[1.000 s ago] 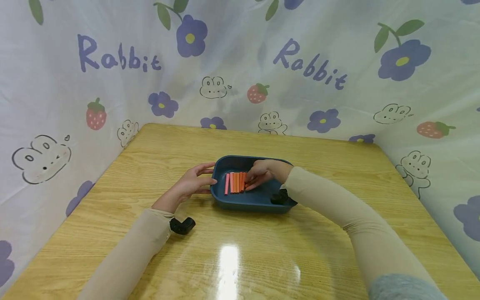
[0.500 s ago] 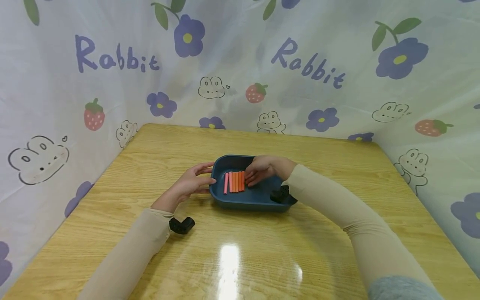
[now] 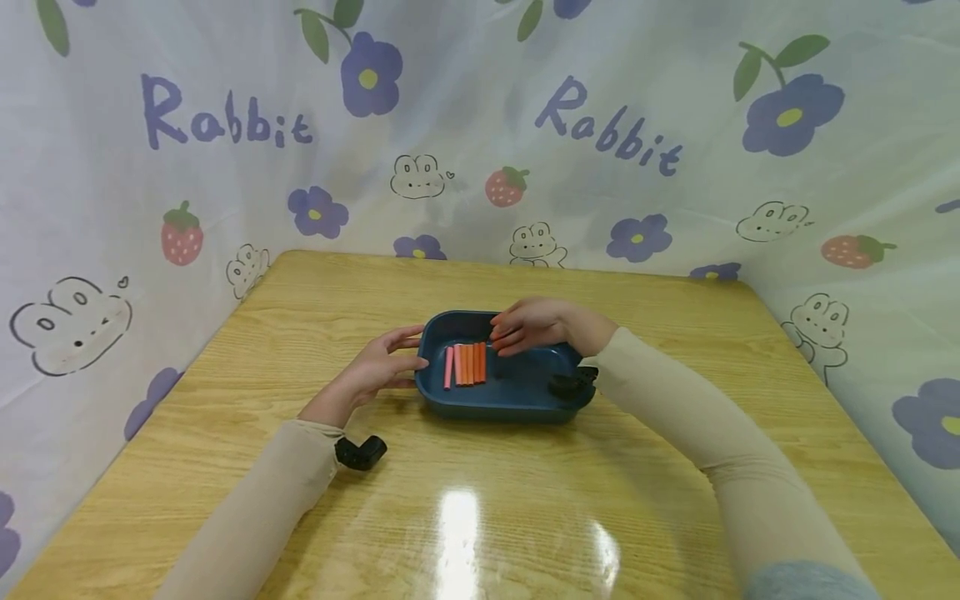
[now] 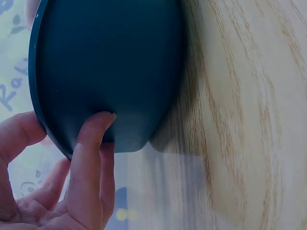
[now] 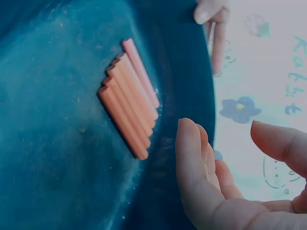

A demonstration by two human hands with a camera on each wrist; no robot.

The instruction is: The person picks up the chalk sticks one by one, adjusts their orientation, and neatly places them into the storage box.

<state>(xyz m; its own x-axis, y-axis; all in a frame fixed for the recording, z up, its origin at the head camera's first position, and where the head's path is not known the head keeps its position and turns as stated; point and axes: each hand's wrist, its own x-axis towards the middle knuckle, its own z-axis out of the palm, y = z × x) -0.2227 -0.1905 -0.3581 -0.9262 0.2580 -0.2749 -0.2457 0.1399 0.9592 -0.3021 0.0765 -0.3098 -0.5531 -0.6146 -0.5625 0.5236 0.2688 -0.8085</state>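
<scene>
A dark blue plastic basin [image 3: 517,409] sits mid-table. Inside it, toward the left end, several slim pink and orange chalk-like sticks [image 3: 469,364] lie side by side, the leftmost pink one slightly apart. My left hand [image 3: 378,365] holds the basin's left end. In the left wrist view, one of its fingers [image 4: 91,143] presses the outer wall while others reach the rim. My right hand [image 3: 542,325] hovers around the basin's back rim, to the right of the sticks, its fingers relaxed. The right wrist view shows nothing between this hand's thumb and fingers [image 5: 187,148].
The wooden table [image 3: 337,525] has a bright glare near its front. White fabric [image 3: 450,100] with rabbits, flowers and strawberries encloses the back and sides. Black wrist devices [image 3: 362,452] sit on both sleeves; the right one overlaps the basin's right end in the head view.
My right hand has lifted away from the sticks, moving up and back toward the right. My left hand stays at the basin's left end, and the sticks keep their row.
</scene>
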